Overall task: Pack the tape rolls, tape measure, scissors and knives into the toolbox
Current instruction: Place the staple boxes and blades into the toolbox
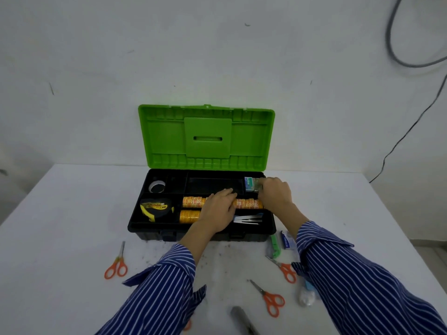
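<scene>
Toolbox (145, 228) sits open mid-table against the wall, green lid (206, 136) propped up, with the tape measure (156, 209) and orange tape rolls (193, 201) already in the front tray slots. Left hand (219, 210) lies flat with relaxed fingers over the rolls, while the right hand (274, 192) pinches a small box (250, 183) at the tray's back right corner. Three orange scissors (116, 264) (286, 270) (272, 301) and a green knife (275, 246) lie loose on the table (60, 213) near the front edge, with plenty of open room on the left.
</scene>
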